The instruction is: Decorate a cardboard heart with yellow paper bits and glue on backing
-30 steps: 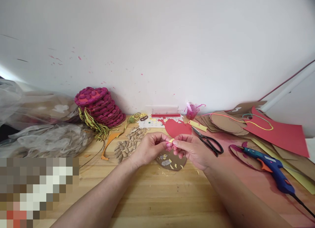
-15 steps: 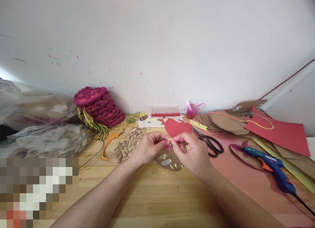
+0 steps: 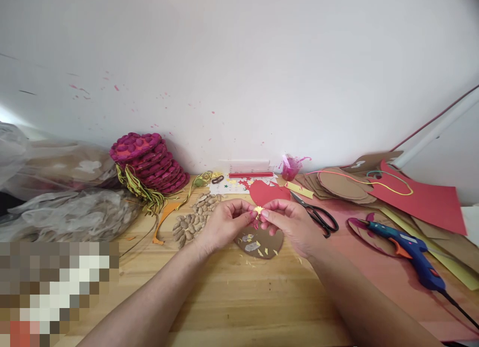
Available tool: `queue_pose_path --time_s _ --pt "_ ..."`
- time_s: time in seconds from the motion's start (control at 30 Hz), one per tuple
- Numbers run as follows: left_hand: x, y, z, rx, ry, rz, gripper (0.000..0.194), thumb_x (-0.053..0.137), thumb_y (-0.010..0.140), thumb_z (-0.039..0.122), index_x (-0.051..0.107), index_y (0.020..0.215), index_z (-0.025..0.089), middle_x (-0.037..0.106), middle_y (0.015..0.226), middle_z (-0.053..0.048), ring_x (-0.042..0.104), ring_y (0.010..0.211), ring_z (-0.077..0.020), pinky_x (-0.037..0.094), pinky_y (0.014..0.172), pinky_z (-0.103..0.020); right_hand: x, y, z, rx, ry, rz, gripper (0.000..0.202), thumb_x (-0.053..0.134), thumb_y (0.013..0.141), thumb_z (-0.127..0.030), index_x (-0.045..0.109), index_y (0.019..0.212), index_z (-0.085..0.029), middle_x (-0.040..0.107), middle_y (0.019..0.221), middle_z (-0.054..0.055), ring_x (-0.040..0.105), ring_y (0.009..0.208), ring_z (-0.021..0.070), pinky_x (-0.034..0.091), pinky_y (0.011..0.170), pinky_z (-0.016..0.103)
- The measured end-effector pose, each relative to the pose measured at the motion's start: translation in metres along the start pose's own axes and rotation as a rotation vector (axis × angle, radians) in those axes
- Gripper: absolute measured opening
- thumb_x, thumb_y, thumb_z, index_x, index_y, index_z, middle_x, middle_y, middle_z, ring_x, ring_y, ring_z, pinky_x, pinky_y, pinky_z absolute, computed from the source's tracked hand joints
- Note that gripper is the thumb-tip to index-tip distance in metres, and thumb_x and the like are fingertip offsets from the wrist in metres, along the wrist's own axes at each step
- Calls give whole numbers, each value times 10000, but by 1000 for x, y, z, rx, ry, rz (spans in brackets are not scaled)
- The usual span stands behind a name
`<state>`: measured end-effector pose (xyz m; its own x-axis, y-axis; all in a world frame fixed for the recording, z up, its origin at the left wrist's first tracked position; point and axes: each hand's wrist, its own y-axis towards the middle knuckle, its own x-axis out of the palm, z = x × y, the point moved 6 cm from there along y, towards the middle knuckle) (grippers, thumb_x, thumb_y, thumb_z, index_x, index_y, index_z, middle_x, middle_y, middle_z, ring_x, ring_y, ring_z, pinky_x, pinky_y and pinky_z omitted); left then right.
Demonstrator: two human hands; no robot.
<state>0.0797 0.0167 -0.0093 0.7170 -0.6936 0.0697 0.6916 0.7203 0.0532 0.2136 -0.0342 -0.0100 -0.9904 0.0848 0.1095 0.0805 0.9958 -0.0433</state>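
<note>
Between my two hands is a small yellow paper cutout (image 3: pixel 258 210) with a jagged, star-like edge. My left hand (image 3: pixel 230 222) pinches its left side, thumb against fingers. From the other side my right hand (image 3: pixel 290 222) pinches it too. Below them lies a brown rounded piece of cardboard (image 3: pixel 267 249) with yellow paper scraps and greyish translucent patches on it. A red paper piece (image 3: pixel 267 191) with a curved edge rests just beyond my hands. Black-handled scissors (image 3: pixel 322 217) lie to the right of my right hand, partly covered by it.
Peanuts (image 3: pixel 187 224) are spread at the left, near a stack of magenta peanut-covered discs (image 3: pixel 149 162) with yarn tassels. A blue glue gun (image 3: pixel 415 252) lies at the right below cardboard ovals (image 3: pixel 344 184) and red paper (image 3: pixel 430 199). A pink cup (image 3: pixel 290 168) stands by the wall.
My right hand has turned and its fingers have shifted, so more of the yellow cutout shows between my hands. More of the brown cardboard is uncovered below.
</note>
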Motion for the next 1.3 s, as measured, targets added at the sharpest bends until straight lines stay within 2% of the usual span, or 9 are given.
queue_pose_path --time_s 0.2,0.37,0.43,0.6,0.7,0.9,1.3 --pt "2 -1 2 -5 9 -8 258 693 790 381 664 850 132 698 825 -69 642 761 -167 492 722 -273 0 0 1 13 -19 24 213 725 744 -350 618 745 -166 656 667 15 620 621 129 452 501 222" --pt "1 -1 -2 -38 57 14 265 688 793 394 667 850 137 695 791 -51 628 706 -143 474 656 -235 2 -6 -12 -139 -310 142 133 668 783 -307 629 757 -182 686 696 19 613 614 135 465 551 250" --pt "0 -1 -2 -33 76 21 257 685 797 388 666 839 136 688 769 -44 615 678 -133 460 625 -222 3 -7 -14 -166 -352 152 127 660 789 -306 634 760 -185 694 715 22 613 616 139 466 564 258" --pt "0 0 -1 -9 60 8 239 671 809 371 653 838 134 702 806 -68 638 739 -163 476 677 -256 3 -1 -4 -50 -129 39 187 686 781 -357 636 765 -177 667 682 17 621 637 145 450 527 244" --pt "1 0 -1 -8 41 -1 234 674 807 367 650 837 137 701 811 -70 640 749 -167 477 689 -263 1 1 0 -36 -62 19 210 701 777 -370 633 763 -172 654 672 13 612 632 136 436 511 231" --pt "0 1 -6 -23 21 21 252 700 780 383 660 830 139 682 775 -50 616 694 -141 468 660 -246 0 1 -1 -78 -126 27 210 675 808 -381 638 805 -174 656 662 18 610 620 142 453 515 241" --pt "1 2 -9 -21 -13 12 283 708 768 410 668 840 139 704 795 -71 648 739 -169 483 700 -274 -1 1 2 -114 -243 68 212 647 830 -405 631 841 -193 698 785 47 653 685 174 473 534 256"
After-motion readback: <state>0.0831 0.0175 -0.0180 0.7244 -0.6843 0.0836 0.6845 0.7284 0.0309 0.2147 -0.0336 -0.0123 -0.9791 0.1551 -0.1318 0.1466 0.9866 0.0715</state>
